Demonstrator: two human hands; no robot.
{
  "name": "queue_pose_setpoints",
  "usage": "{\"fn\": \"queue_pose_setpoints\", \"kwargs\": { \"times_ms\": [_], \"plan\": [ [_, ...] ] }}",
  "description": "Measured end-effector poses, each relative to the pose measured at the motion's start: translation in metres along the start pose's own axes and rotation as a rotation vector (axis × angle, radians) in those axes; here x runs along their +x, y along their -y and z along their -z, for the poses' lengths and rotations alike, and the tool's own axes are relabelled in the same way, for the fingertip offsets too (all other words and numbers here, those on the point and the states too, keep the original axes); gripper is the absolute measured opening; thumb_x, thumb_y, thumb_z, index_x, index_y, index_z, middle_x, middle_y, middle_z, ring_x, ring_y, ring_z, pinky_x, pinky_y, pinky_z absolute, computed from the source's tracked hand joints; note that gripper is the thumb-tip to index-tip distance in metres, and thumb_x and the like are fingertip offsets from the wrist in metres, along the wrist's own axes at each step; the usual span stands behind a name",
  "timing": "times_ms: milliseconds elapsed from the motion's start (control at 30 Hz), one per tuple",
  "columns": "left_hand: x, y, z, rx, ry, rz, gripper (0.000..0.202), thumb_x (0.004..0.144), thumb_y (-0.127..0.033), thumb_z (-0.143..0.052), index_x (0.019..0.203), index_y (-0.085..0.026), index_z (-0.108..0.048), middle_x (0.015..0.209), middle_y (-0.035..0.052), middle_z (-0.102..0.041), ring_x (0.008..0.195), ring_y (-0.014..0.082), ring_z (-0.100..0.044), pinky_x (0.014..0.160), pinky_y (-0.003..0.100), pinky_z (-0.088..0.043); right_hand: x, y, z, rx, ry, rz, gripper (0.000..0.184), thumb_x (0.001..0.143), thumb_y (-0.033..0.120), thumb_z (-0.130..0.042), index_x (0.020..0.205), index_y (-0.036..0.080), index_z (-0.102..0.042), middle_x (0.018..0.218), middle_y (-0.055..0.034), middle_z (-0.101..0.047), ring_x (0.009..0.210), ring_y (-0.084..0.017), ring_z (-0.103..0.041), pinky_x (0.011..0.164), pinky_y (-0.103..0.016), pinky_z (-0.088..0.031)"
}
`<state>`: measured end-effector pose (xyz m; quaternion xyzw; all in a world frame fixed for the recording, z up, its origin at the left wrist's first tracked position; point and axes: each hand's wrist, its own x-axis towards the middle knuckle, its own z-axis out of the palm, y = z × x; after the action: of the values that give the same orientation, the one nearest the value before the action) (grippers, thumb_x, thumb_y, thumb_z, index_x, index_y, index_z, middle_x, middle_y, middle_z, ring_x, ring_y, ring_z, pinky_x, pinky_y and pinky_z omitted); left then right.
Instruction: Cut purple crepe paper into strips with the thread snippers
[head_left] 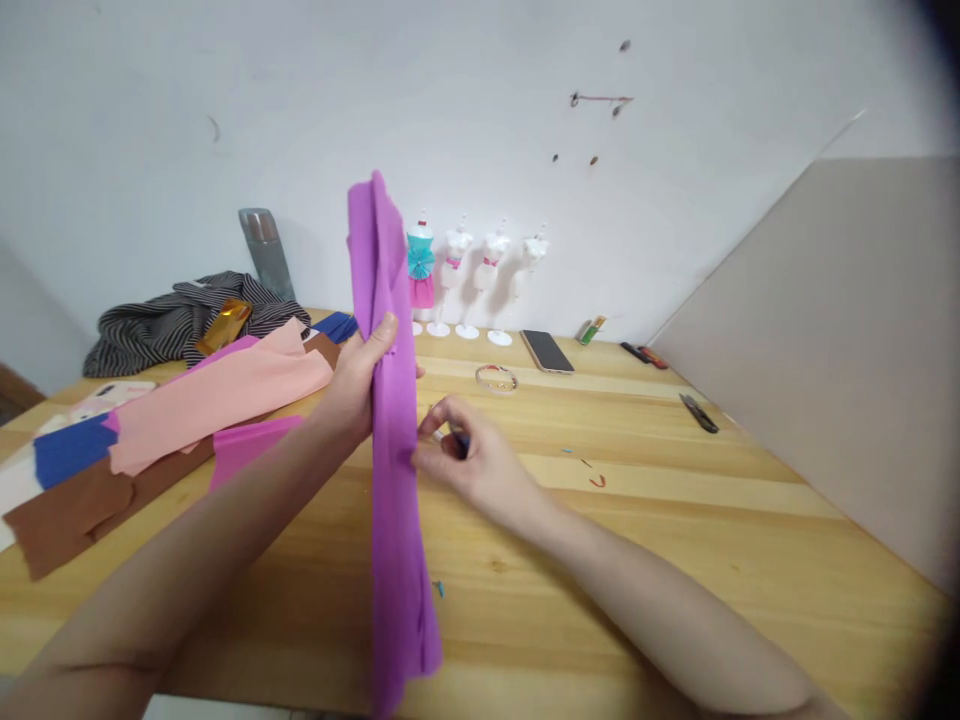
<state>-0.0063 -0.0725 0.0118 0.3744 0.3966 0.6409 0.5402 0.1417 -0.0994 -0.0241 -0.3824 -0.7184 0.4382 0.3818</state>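
while the left hand [360,385] closes round the purple crepe paper strip [394,480], held upright at the centre of the frame above the bench [675,520], i see the right hand [465,460] pinching its edge at mid-height, with something small and blue i cannot identify. the strip looks folded lengthwise, not yet shaped. at upper centre, only the leftmost of the doll mannequins [480,280] wears a dress.
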Motion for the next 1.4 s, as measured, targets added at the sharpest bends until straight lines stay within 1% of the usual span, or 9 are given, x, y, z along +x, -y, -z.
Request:
{"fn": "queue_pose_setpoints", "kwargs": {
  "times_ms": [167,400,500,633,733,900,1067,1267,1400],
  "plan": [
    [0.012,0.010,0.011,-0.060,-0.182,-0.154,0.038,0.067,-0.049,-0.075,0.082,-0.020,-0.055,0.059,-0.0051,-0.056,0.055,0.0123,-0.061,0.052,0.022,-0.046,-0.006,-0.009,-0.019,-0.215,0.139,0.044,0.020,0.067,0.019,-0.066,0.064,0.020,-0.046,0.060,0.0055,-0.046,0.056,-0.010,-0.040,0.054,-0.024,-0.028],
    [0.011,0.012,0.017,-0.014,-0.252,-0.184,0.037,0.072,-0.055,-0.068,0.078,-0.021,-0.056,0.057,-0.0026,-0.060,0.057,0.0133,-0.061,0.052,0.022,-0.044,-0.002,-0.024,-0.025,-0.098,0.179,0.024,0.016,0.067,0.017,-0.058,0.059,0.020,-0.044,0.058,0.0053,-0.043,0.056,-0.010,-0.039,0.053,-0.023,-0.028],
    [0.008,0.014,0.015,-0.028,-0.250,-0.174,0.038,0.074,-0.057,-0.064,0.075,-0.020,-0.057,0.059,-0.0005,-0.063,0.058,0.0139,-0.062,0.053,0.022,-0.045,-0.002,-0.028,-0.029,-0.056,0.173,0.034,0.016,0.068,0.017,-0.055,0.057,0.020,-0.044,0.056,0.0050,-0.042,0.055,-0.010,-0.038,0.053,-0.024,-0.027],
    [0.008,0.015,0.017,-0.169,-0.149,-0.086,0.040,0.080,-0.055,-0.056,0.077,-0.016,-0.062,0.063,0.0029,-0.066,0.057,0.0147,-0.062,0.054,0.024,-0.048,0.000,-0.027,-0.022,-0.009,0.170,0.027,0.014,0.068,0.018,-0.052,0.057,0.020,-0.043,0.054,0.0056,-0.038,0.054,-0.010,-0.034,0.052,-0.024,-0.026],
    [0.011,0.012,0.024,-0.288,-0.163,-0.061,0.034,0.084,-0.048,-0.053,0.085,-0.016,-0.065,0.072,0.0035,-0.070,0.068,0.0175,-0.066,0.066,0.028,-0.054,0.004,-0.022,-0.011,0.148,0.172,-0.021,0.017,0.068,0.021,-0.051,0.056,0.021,-0.039,0.050,0.0068,-0.034,0.049,-0.009,-0.033,0.049,-0.023,-0.024],
    [0.014,0.005,0.051,-0.258,-0.186,0.026,0.030,0.085,-0.042,-0.058,0.094,-0.015,-0.067,0.091,0.0077,-0.074,0.090,0.0239,-0.069,0.079,0.034,-0.057,0.009,-0.020,0.001,0.406,0.164,-0.106,0.015,0.067,0.025,-0.057,0.059,0.020,-0.045,0.043,0.0083,-0.040,0.039,-0.007,-0.031,0.043,-0.022,-0.021],
    [0.009,-0.001,0.085,-0.088,-0.212,0.145,0.027,0.079,-0.018,-0.063,0.105,-0.014,-0.066,0.104,0.0093,-0.073,0.098,0.0252,-0.067,0.081,0.033,-0.058,0.015,-0.024,0.003,0.510,0.085,-0.184,0.016,0.063,0.026,-0.062,0.062,0.020,-0.048,0.039,0.0100,-0.039,0.033,-0.005,-0.029,0.038,-0.021,-0.016],
    [-0.008,-0.001,0.116,0.100,-0.204,0.269,0.025,0.080,-0.010,-0.059,0.103,-0.008,-0.066,0.100,0.0127,-0.072,0.082,0.0214,-0.068,0.069,0.030,-0.059,0.019,-0.024,0.009,0.480,0.041,-0.184,0.015,0.061,0.024,-0.064,0.064,0.019,-0.051,0.041,0.0102,-0.038,0.034,-0.004,-0.028,0.036,-0.020,-0.016],
    [-0.023,0.002,0.129,0.140,-0.220,0.342,0.023,0.078,-0.013,-0.061,0.100,-0.012,-0.066,0.098,0.0125,-0.072,0.088,0.0247,-0.068,0.074,0.035,-0.060,0.020,-0.023,0.012,0.422,0.014,-0.202,0.017,0.062,0.026,-0.065,0.063,0.019,-0.050,0.041,0.0104,-0.037,0.034,-0.004,-0.027,0.036,-0.020,-0.015]
  ]
}}
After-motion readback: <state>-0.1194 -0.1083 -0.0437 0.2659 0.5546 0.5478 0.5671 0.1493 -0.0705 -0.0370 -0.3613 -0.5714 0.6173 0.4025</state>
